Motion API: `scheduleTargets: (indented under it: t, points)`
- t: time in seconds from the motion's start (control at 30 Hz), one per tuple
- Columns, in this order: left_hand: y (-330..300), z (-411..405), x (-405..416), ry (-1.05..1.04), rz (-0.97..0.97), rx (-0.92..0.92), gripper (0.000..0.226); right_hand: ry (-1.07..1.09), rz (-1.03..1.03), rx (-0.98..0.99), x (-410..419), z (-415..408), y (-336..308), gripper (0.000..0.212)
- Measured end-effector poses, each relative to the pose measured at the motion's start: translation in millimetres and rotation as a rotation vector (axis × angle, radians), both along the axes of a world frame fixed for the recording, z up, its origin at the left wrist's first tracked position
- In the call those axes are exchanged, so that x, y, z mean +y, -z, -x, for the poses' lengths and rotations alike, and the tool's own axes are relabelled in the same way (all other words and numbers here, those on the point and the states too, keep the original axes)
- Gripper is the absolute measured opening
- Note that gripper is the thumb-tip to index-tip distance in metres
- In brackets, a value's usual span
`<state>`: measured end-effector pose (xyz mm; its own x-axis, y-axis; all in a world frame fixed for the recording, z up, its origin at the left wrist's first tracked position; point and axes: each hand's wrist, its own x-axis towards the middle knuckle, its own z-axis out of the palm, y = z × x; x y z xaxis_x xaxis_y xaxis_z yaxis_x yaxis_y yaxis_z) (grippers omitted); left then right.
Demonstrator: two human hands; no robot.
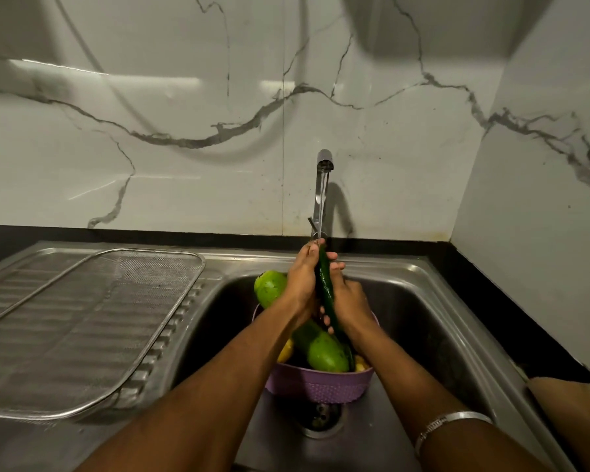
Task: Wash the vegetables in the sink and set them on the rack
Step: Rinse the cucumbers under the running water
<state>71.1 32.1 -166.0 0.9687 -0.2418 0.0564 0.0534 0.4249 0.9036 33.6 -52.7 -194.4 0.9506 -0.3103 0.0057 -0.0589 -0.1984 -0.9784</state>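
Head view: both hands washed a dark green cucumber [326,287] under the running tap [323,185].

Left hand [300,281] and right hand [346,301] were each curled around the cucumber, held upright over the sink [433,321], its tip in the stream. Just below sat a purple basket [321,383] with pale green gourds [321,347] and something yellow. A wire mesh rack [92,321] lay at nine o'clock on the drainboard, well apart. No writing could be read. A silver bangle [453,420] circled the right wrist.
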Motion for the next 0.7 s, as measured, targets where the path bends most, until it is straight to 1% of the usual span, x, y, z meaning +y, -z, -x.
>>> scheduleTargets:
  t: [0.13,0.2,0.4,0.5,0.6,0.7]
  points:
    - [5.9,2.8,0.8,-0.01,-0.124,-0.055,0.027,-0.007,0.022,0.017,-0.2,1.6,0.2,0.077]
    - [7.6,2.5,-0.2,-0.004,-0.135,-0.055,0.028,-0.004,0.019,0.022,-1.6,2.0,0.4,0.076]
    - [7.9,-1.2,-0.9,0.013,-0.041,-0.006,0.03,-0.002,-0.006,0.016,-2.1,1.3,1.0,0.08]
    - [6.6,1.9,-1.6,0.002,0.016,0.033,0.032,0.001,-0.046,0.013,-1.0,1.1,-1.5,0.077]
    - [6.4,-0.7,2.2,-0.014,0.043,0.029,0.033,-0.016,-0.097,0.014,3.1,1.5,-4.5,0.062]
    - [8.3,-6.3,7.2,0.0,0.033,0.014,0.03,-0.069,-0.169,-0.015,2.0,1.3,-4.5,0.031]
